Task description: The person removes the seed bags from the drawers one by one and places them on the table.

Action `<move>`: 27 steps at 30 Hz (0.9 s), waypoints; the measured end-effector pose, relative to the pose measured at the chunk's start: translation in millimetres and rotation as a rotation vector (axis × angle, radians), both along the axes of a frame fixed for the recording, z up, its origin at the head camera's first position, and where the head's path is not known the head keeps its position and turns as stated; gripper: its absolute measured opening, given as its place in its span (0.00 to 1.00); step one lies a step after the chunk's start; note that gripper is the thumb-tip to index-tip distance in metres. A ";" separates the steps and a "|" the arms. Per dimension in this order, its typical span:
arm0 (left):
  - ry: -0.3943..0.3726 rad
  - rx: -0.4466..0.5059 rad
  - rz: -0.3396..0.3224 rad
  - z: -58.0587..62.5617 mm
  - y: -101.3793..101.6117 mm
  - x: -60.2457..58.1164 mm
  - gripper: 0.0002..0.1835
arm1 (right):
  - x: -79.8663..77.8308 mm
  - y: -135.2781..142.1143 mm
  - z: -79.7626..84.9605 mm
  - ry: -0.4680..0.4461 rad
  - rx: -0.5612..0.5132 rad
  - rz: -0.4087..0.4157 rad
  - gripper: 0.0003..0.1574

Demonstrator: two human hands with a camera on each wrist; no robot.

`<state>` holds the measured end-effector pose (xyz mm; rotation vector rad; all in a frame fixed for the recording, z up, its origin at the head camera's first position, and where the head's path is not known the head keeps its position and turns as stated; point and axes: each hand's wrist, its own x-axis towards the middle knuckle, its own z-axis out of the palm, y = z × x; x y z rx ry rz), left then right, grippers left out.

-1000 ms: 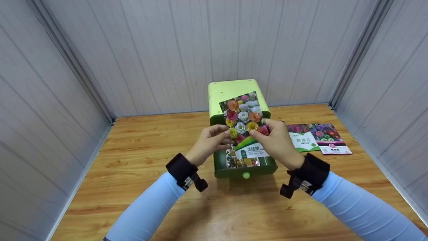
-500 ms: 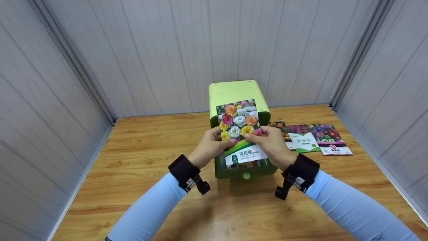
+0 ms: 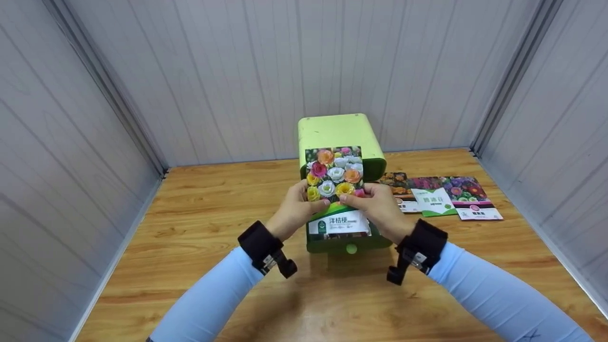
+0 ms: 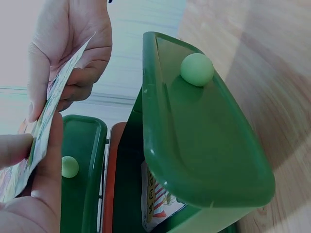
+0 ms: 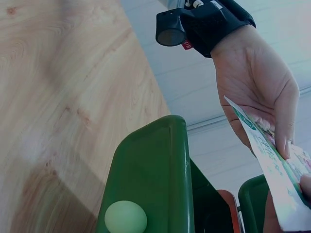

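Note:
Both hands hold a flower seed packet (image 3: 335,173), printed with colourful blooms and a white label band, over the pulled-out lower drawer (image 3: 332,246) of a green cabinet. My left hand (image 3: 297,209) pinches its left edge between thumb and fingers. On the opposite edge, my right hand (image 3: 380,209) pinches in the same way, thumb on the printed face. The left wrist view shows the packet (image 4: 53,111) nearly edge-on, beside the drawer front with its round pale knob (image 4: 197,69). Inside that drawer lies another printed packet (image 4: 158,204), partly hidden by the front.
The cabinet's light green top (image 3: 337,130) stands near the back wall. Its upper drawer (image 4: 82,145) is closed. To the right on the wooden table lie an orange-flower packet (image 3: 395,180), a green-and-white packet (image 3: 434,202) and a pink-banded packet (image 3: 468,190). Wall panels enclose the table.
The held packet has come down and slightly left, turning from a slant to nearly straight. My right hand has shifted left with it, uncovering the orange-flower packet on the table.

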<state>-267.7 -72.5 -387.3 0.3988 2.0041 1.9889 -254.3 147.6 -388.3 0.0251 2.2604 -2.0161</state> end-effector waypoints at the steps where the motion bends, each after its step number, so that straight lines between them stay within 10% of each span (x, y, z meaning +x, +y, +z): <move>1: 0.008 0.004 0.003 0.0 -0.9 -0.2 0.31 | -0.1 0.3 0.1 0.008 -0.012 0.007 0.12; 17: 0.032 0.102 0.157 3.4 -41.6 -12.9 0.34 | -4.5 19.8 1.8 0.165 -0.103 0.086 0.15; 27: 0.014 0.108 0.310 4.9 -74.2 -27.1 0.34 | -11.0 33.3 10.6 0.501 0.306 -0.048 0.15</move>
